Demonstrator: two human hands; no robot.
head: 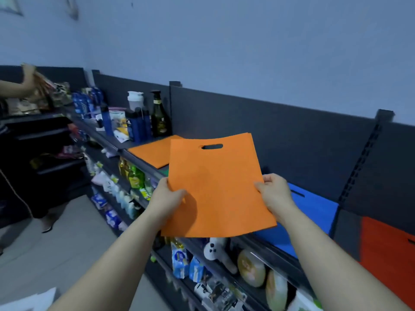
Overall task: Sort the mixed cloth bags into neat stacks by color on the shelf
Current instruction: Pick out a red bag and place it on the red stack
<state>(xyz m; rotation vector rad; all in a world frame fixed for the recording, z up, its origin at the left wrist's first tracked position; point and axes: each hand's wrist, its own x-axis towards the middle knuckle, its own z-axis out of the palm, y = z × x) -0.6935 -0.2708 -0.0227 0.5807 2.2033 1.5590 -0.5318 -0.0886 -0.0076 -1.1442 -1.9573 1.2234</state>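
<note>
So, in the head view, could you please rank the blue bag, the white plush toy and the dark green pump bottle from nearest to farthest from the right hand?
Measured from the right hand:
1. Blue bag, lying on the top shelf just right of the hand.
2. White plush toy, on the shelf below, down and left.
3. Dark green pump bottle, standing far back left on the top shelf.

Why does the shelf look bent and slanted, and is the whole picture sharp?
Head view: the wide-angle lens bows and tilts the shelf; light is dim and bluish; the orange bag held by the left hand and right hand is sharp, with a hand shadow on it; the other person at far left is smeared.
</note>
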